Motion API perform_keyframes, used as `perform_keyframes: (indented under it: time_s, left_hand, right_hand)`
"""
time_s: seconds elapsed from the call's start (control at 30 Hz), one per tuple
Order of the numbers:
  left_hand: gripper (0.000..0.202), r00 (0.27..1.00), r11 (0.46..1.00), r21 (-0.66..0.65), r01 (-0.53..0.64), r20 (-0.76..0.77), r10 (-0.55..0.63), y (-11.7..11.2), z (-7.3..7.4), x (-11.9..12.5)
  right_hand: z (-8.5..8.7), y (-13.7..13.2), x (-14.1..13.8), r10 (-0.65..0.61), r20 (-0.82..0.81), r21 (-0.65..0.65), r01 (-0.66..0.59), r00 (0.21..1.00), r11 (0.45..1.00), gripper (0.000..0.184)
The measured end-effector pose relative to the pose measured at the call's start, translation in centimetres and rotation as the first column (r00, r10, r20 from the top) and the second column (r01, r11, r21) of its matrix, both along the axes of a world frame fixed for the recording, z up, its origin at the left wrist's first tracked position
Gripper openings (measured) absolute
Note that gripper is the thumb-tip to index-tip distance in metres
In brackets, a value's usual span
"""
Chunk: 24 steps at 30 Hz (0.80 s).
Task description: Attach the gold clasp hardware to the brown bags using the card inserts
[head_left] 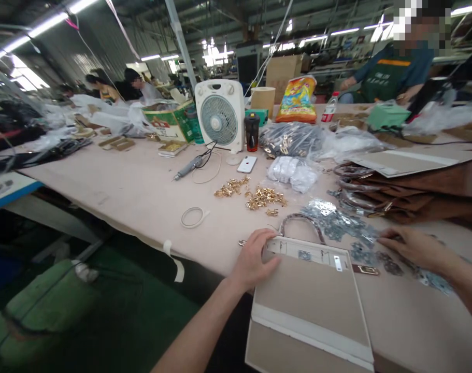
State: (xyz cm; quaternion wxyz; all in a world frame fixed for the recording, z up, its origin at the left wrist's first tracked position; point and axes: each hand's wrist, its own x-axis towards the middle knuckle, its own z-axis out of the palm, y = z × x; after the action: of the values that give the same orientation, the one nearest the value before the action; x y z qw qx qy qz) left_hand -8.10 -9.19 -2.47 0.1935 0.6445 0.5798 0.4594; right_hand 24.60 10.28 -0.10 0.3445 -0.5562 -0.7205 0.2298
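Note:
My left hand (255, 261) grips the upper left corner of a beige handbag panel (305, 290), thumb lying on its face. The panel hangs partly over the table's front edge. A brown handle (303, 220) arches from its top, and a strap with a gold buckle (367, 269) sticks out on the right. Two small metal plates, one of them a bright plate (338, 263), sit along its top strip. My right hand (414, 248) is at the edge of a heap of flat metal plates (332, 220), fingers bent and closed together; what is in them is hidden.
Gold fasteners (265, 198) lie in piles beyond the panel. Behind them are a phone (247, 164), an electric screwdriver (189, 167), a fan (220, 116) and a dark tumbler (252, 132). Brown bag pieces (426, 189) are stacked at right. A co-worker (391, 72) sits across the table.

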Motion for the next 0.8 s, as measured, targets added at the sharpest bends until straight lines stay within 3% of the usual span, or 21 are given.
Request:
perform_keyframes:
  time_s: [0.23, 0.33, 0.4, 0.47, 0.6, 0.7, 0.8]
  left_hand:
    - [0.034, 0.993, 0.99, -0.112, 0.083, 0.095, -0.072, 0.9, -0.7, -1.8]
    - [0.025, 0.989, 0.991, -0.094, 0.099, 0.122, -0.087, 1.3, -1.0, -1.9]
    - [0.021, 0.986, 0.991, -0.065, 0.117, 0.127, -0.108, 1.4, -1.1, -1.9]
    - [0.018, 0.986, 0.992, -0.037, 0.12, 0.123, -0.115, 1.5, -1.2, -1.8]
    - [0.014, 0.991, 0.997, -0.007, 0.078, 0.112, -0.076, 1.4, -1.2, -1.6]
    - [0.011, 0.993, 0.998, 0.012, 0.066, 0.096, -0.067, 1.3, -1.3, -1.4]
    - [0.01, 0.994, 0.997, 0.027, 0.076, 0.082, -0.078, 1.3, -1.5, -1.4]
  right_hand:
    - [-0.6, 2.0, 4.4, -0.092, 0.24, -0.069, 0.112, 0.966, 0.991, 0.028]
    - [-0.2, 1.3, 4.0, -0.076, 0.16, -0.163, 0.102, 0.984, 0.981, 0.037]
    - [0.7, -0.5, 1.6, 0.015, -0.04, -0.219, -0.024, 0.999, 0.975, 0.043]
    - [1.9, -3.0, -2.2, 0.15, -0.215, -0.25, -0.203, 0.965, 0.947, 0.044]
    - [3.4, -7.4, -10.3, 0.365, -0.414, -0.344, -0.514, 0.834, 0.786, 0.043]
    - [2.9, -9.0, -14.3, 0.429, -0.463, -0.392, -0.613, 0.776, 0.686, 0.048]
    - [1.6, -9.3, -16.0, 0.461, -0.453, -0.418, -0.639, 0.763, 0.646, 0.048]
